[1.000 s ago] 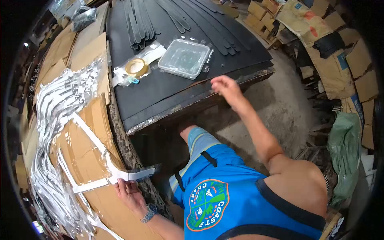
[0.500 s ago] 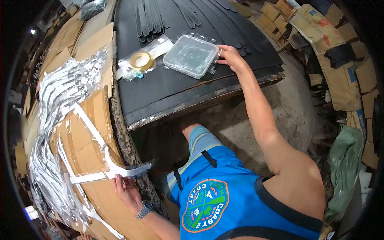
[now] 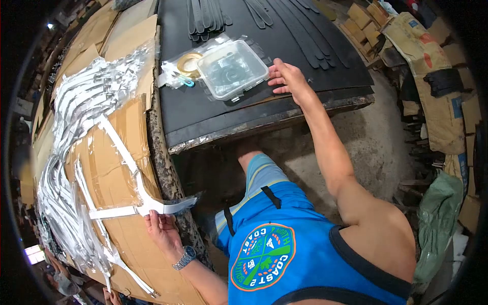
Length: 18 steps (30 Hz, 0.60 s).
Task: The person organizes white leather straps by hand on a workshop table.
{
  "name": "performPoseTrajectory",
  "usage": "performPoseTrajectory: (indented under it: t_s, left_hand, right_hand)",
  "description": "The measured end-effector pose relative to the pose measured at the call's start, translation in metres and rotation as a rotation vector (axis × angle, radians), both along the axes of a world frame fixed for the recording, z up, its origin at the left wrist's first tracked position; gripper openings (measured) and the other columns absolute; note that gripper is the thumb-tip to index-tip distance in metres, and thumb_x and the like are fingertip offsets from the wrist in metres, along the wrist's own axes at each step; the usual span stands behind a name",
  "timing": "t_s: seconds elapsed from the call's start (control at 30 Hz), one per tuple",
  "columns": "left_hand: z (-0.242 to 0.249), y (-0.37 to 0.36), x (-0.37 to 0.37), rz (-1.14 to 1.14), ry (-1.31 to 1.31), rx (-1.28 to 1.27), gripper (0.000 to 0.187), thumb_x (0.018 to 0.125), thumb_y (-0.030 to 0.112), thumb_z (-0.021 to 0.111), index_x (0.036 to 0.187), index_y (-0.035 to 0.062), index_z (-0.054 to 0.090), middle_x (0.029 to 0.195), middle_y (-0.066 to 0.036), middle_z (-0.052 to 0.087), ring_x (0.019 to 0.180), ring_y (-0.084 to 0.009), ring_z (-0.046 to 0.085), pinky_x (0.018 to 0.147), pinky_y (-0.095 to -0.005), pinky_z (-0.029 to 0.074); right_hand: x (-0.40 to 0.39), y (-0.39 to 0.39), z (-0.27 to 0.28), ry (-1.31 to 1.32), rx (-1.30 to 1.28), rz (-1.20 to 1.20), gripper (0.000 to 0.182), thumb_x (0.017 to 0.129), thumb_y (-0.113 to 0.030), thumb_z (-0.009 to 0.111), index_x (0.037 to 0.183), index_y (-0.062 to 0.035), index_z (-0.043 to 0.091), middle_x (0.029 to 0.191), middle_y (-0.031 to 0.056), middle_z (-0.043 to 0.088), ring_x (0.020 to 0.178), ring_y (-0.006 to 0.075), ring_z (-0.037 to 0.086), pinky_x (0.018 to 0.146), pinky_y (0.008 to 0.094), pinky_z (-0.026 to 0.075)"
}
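Observation:
My left hand (image 3: 163, 230), with a metal watch on the wrist, pinches the edge of a white strap piece (image 3: 150, 204) in clear film over the cardboard. Close to the right side of a clear lidded plastic box (image 3: 232, 70) is my right hand (image 3: 287, 77), its fingers apart and nothing in them. The box lies on the black sheet (image 3: 203, 114) and partly overlaps a roll of tan tape (image 3: 189, 63). A small blue item (image 3: 186, 81) sits beside the tape. Many film-wrapped white straps (image 3: 66, 203) are heaped on the left.
Black straps (image 3: 206, 18) lie at the back of the black sheet. Cardboard (image 3: 109, 152) covers the left table. Stacked cartons and sacks (image 3: 439, 117) and a green bag (image 3: 439, 223) stand at the right. Parts of other people (image 3: 66, 282) show at the lower left.
The clear box has shifted left, partly over the tape roll. My right hand has let go of its edge and come away. My left hand keeps its pinch on the white piece.

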<state>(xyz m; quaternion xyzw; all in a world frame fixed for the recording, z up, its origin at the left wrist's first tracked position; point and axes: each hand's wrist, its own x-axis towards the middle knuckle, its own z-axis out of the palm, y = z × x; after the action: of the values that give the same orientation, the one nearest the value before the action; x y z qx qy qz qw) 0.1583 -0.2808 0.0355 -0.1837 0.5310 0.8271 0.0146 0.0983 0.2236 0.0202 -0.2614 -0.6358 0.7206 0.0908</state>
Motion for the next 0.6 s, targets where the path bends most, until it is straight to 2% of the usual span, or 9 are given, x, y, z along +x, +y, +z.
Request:
performPoseTrajectory:
  t_s: [0.1,0.2,0.3,0.4,0.5,0.6]
  left_hand:
    - [0.001,0.002,0.001,-0.007,0.015,-0.009,0.012,0.095,0.016,0.061,0.103,0.0098,0.056,0.084,0.001,0.063,0.072,-0.0063,0.059,0.067,-0.0228,0.052]
    - [-0.001,0.001,0.001,-0.004,0.038,-0.013,0.013,0.096,0.017,0.06,0.104,0.0093,0.055,0.087,0.0,0.063,0.072,-0.0072,0.059,0.066,-0.022,0.053]
    - [-0.003,-0.002,0.003,-0.01,0.041,-0.014,0.013,0.095,0.017,0.061,0.104,0.0097,0.055,0.087,0.0,0.063,0.072,-0.0073,0.059,0.066,-0.0225,0.052]
    - [-0.009,-0.008,0.002,-0.022,0.043,-0.013,0.013,0.095,0.017,0.062,0.104,0.01,0.055,0.087,0.0,0.063,0.073,-0.0073,0.059,0.066,-0.0226,0.051]
    - [-0.007,-0.007,0.002,-0.041,0.046,-0.009,0.013,0.095,0.018,0.062,0.104,0.0103,0.055,0.088,0.001,0.063,0.075,-0.0079,0.059,0.067,-0.0228,0.051]
    - [-0.01,-0.011,0.001,-0.049,0.037,-0.028,0.013,0.095,0.017,0.061,0.105,0.0104,0.056,0.09,0.001,0.063,0.079,-0.009,0.059,0.07,-0.0241,0.05]
  right_hand:
    - [0.0,-0.006,0.005,-0.042,0.184,0.021,0.03,0.091,-0.034,0.059,0.102,-0.0058,0.062,0.094,0.0056,0.066,0.081,0.014,0.064,0.062,0.0281,0.051]
    - [-0.002,-0.003,0.0,0.004,0.246,-0.029,0.026,0.09,-0.031,0.061,0.098,-0.0066,0.062,0.091,0.0057,0.068,0.077,0.0135,0.065,0.06,0.0271,0.05]
    - [-0.003,-0.003,0.004,-0.016,0.221,0.002,0.022,0.091,-0.029,0.063,0.097,-0.008,0.061,0.093,0.0026,0.066,0.081,0.0113,0.064,0.064,0.0243,0.049]
    - [-0.006,0.001,-0.001,0.055,0.2,0.021,0.02,0.092,-0.027,0.062,0.097,-0.0075,0.06,0.097,0.0043,0.067,0.085,0.0126,0.064,0.068,0.0263,0.052]
    - [-0.001,-0.003,0.006,0.182,-0.04,0.003,0.02,0.093,-0.024,0.061,0.096,-0.0046,0.06,0.101,0.0083,0.067,0.091,0.0171,0.067,0.072,0.0282,0.055]
    - [0.002,-0.005,0.004,0.177,-0.014,-0.007,0.024,0.092,-0.028,0.063,0.1,-0.0053,0.062,0.104,0.0079,0.066,0.095,0.0174,0.065,0.076,0.031,0.055]
